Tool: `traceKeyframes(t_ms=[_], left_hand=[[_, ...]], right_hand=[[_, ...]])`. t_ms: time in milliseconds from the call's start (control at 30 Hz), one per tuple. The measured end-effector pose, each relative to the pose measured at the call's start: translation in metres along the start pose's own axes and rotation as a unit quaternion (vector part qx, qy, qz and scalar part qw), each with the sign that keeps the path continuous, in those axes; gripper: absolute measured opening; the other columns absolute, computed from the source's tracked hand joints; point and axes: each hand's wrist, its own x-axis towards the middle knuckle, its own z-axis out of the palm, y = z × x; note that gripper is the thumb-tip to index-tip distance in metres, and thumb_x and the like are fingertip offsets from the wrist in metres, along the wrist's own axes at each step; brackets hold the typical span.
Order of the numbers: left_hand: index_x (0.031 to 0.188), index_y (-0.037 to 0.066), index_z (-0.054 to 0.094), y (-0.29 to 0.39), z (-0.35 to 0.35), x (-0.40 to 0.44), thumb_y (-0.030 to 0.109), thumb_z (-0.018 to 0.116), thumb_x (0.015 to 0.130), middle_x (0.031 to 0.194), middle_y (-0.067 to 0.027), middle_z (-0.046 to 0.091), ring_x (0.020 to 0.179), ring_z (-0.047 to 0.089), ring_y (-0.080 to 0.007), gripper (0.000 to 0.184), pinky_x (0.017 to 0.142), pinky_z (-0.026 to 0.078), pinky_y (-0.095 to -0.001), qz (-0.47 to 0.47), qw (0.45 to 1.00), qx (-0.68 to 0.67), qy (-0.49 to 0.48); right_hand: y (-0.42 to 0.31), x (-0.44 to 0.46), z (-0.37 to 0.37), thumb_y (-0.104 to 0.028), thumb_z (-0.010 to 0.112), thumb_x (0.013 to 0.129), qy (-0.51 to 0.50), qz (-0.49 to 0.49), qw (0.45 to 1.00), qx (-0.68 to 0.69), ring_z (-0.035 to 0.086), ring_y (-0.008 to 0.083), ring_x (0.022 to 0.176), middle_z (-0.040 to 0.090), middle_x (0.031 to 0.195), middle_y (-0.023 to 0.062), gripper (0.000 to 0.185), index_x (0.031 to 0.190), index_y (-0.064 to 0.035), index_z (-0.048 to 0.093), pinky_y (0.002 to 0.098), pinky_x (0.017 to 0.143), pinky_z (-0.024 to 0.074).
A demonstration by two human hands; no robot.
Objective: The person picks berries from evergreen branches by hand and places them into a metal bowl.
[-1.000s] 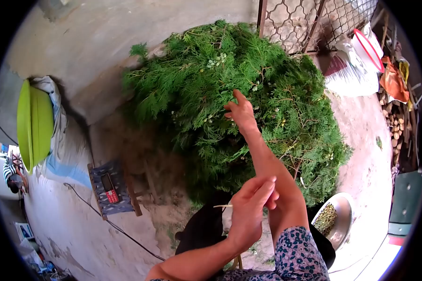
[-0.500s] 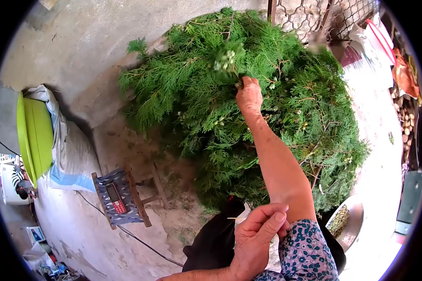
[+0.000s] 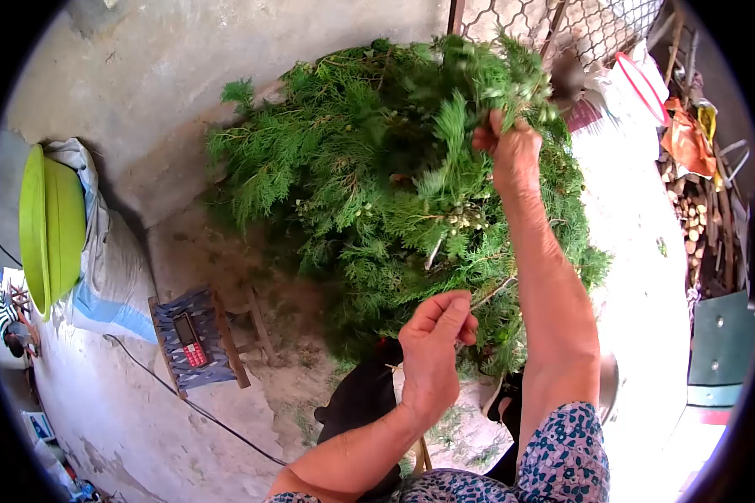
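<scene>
A big heap of green cypress branches [image 3: 327, 159], with pale green cones among the scale-like leaves, lies in front of me against the wall. At its upper right my right hand [image 3: 518, 159] is closed around a leafy cypress branch [image 3: 524, 84], which is blurred by motion. My left hand [image 3: 432, 356] is nearer my body, below the heap, with thumb and fingers pinched together. Whatever it pinches is hidden. A bare stem [image 3: 495, 291] passes close by its fingertips; I cannot tell whether they touch.
On the left, a small woven stool [image 3: 214, 360] carries a red mobile phone [image 3: 190, 339]. A lime-green basin [image 3: 54, 230] leans by a stuffed sack [image 3: 117, 260]. A black cable [image 3: 218, 419] crosses the floor. Stacked firewood [image 3: 696, 218] and wire mesh [image 3: 512, 25] stand right and behind.
My right hand has moved right and up, lifting a cypress branch out of the heap. My left hand has risen slightly, still pinched. The view has shifted a little.
</scene>
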Motion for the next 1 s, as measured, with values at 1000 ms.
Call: traceKeyframes(t_ms=[1000], left_hand=[[0.099,0.009,0.058,-0.056,0.031,0.009,0.015,0.060,0.081,0.095,-0.0024,0.061,0.088,0.055,-0.0128,0.019,0.078,0.040,-0.0273,0.032,0.984,0.159,-0.070]], right_hand=[[0.080,-0.201,-0.308,-0.020,0.048,0.087,0.135,0.073,0.988,0.016,0.057,0.0240,0.084,0.056,0.102,0.0113,0.025,0.105,-0.0031,0.050,0.0402,0.067,0.0491]])
